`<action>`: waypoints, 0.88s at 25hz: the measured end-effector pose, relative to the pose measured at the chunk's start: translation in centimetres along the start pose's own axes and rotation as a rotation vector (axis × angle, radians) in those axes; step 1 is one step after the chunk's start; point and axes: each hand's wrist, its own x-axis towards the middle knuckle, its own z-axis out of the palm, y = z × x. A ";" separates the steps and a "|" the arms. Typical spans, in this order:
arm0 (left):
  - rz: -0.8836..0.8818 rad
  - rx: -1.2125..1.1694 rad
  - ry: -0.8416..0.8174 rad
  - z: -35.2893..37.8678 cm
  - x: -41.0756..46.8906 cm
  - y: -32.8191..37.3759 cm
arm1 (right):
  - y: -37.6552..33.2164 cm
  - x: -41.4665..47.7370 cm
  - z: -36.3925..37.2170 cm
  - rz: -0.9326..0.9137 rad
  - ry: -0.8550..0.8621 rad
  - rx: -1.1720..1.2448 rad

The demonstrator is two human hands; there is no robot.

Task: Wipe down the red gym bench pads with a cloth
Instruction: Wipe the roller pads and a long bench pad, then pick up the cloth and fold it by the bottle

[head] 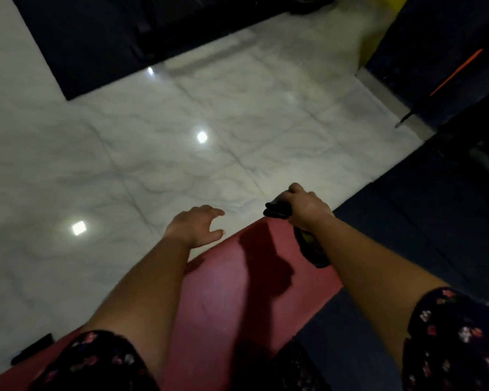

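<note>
Red pad [232, 292] is smooth, matte, and runs from near left to far middle. Right hand [305, 206] grips a dark cloth [277, 211] at its far end, left hand [194, 225] spread loose by the left edge.

I'm on one cam: head-worn, wide-angle, looking fwd and steeply down, frame tilted. It sits close above the red bench pad [237, 292], which runs diagonally from bottom left up to approx mid-frame. Both forearms enter from the bottom. The left hand [194, 225] is by the pad's left edge, and the right hand [305, 207] w/ a dark cloth [277, 211] is at its far corner. Marble floor [181, 136] fills the upper part.
</note>
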 end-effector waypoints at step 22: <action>0.156 0.071 -0.018 -12.0 -12.8 15.1 | 2.6 -24.4 -6.0 0.288 0.061 0.102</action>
